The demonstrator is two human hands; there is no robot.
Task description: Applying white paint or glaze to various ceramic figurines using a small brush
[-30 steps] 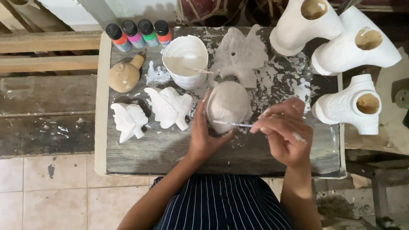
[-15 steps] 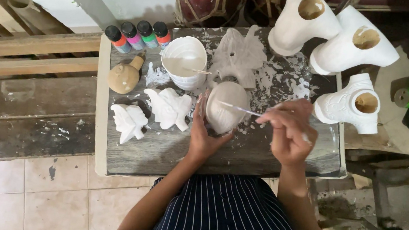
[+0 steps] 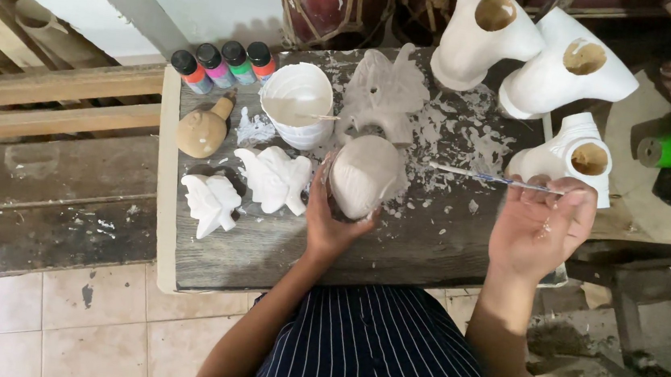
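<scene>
Since half a second ago the right hand point(image 3: 540, 231) has drawn away from the figure, carrying its thin brush point(image 3: 488, 178) out to the right so the bristle end now hangs clear over the paint-spattered surface point(image 3: 428, 245). That rounded, pale figure point(image 3: 364, 176) sits near the middle of the surface, gripped from below by the left hand point(image 3: 331, 222), whose fingers wrap closed around its lower side. The right hand's fingers are pinched shut on the brush handle, palm turned up.

Just behind the figure stands a white cup of paint point(image 3: 297, 104) with a stick in it, and beside that a winged white carving point(image 3: 384, 92). To the left lie two small white carvings point(image 3: 275, 179) point(image 3: 210, 203) and a tan bottle-shaped piece point(image 3: 203, 130); four little paint bottles point(image 3: 223, 64) line the back edge. Three large white hollow forms point(image 3: 564, 67) stand at the far right.

By the look of it, this is a pause between strokes of a white coat (the figure seems only partly covered). Another stroke would probably call for a reload at the cup, with the left hand turning an uncoated side up.
</scene>
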